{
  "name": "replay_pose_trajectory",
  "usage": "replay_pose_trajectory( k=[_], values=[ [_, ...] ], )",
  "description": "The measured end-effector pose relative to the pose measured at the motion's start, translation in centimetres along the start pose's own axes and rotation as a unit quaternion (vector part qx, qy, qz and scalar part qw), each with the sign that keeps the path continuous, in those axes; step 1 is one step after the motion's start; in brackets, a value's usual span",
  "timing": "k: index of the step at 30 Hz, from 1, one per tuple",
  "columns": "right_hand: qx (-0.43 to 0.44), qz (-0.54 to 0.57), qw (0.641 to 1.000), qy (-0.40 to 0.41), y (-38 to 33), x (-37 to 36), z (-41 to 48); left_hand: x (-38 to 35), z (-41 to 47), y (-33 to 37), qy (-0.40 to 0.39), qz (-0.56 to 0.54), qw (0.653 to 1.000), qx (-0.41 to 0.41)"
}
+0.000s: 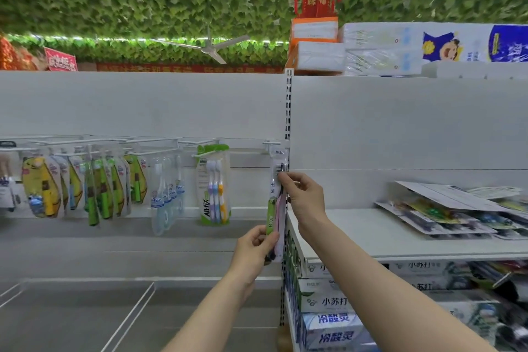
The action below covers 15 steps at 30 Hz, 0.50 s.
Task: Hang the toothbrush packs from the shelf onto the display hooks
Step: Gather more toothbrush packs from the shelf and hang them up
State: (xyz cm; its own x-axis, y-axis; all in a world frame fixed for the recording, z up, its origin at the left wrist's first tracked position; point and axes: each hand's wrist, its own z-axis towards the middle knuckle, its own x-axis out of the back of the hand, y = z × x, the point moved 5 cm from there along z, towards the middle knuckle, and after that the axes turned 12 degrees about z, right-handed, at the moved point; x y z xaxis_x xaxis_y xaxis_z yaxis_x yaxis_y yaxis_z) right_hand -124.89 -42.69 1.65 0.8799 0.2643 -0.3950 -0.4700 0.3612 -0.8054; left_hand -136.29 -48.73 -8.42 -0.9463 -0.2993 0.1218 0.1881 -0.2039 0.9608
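A long BOB toothbrush pack (pixel 276 194) hangs upright at the rightmost display hook (pixel 271 144), its top at the hook's level. My right hand (pixel 303 196) pinches the pack's right edge near the brush head. My left hand (pixel 257 246) grips its green lower end. More toothbrush packs lie in a loose pile (pixel 451 216) on the white shelf (pixel 357 240) to the right. An All-fix pack (pixel 213 184) and several other packs (pixel 85 186) hang on hooks along the rail to the left.
A slotted upright post (pixel 288 106) stands just behind the held pack. Toothpaste boxes (pixel 328 303) fill the shelf below on the right. A low shelf with clear dividers (pixel 131 311) lies at lower left. Tissue packs (pixel 383 48) sit on top.
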Motion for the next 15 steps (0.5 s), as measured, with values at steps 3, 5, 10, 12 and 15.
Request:
replay_pose_trajectory(
  k=[3, 5, 10, 12, 15],
  values=[
    [0.009, 0.011, 1.0, -0.01, 0.1, -0.2, 0.2, 0.0, 0.2, -0.1, 0.007, -0.002, 1.0, -0.002],
    [0.004, 0.006, 1.0, -0.015, 0.2, -0.4, 0.5, 0.1, 0.6, -0.1, 0.012, -0.001, 1.0, 0.005],
    [-0.016, -0.022, 0.999, -0.04, 1.1, -0.7, 1.7, 0.0, 1.9, -0.8, 0.029, -0.006, 0.999, 0.017],
    [-0.022, -0.02, 0.999, -0.042, 1.4, -0.6, 2.1, 0.3, 2.4, -1.1, 0.033, 0.0, 0.999, 0.016],
    [-0.033, -0.016, 0.999, -0.04, 1.9, -0.4, 2.9, 0.6, 3.3, -1.3, 0.032, 0.016, 0.999, 0.018]
  ],
)
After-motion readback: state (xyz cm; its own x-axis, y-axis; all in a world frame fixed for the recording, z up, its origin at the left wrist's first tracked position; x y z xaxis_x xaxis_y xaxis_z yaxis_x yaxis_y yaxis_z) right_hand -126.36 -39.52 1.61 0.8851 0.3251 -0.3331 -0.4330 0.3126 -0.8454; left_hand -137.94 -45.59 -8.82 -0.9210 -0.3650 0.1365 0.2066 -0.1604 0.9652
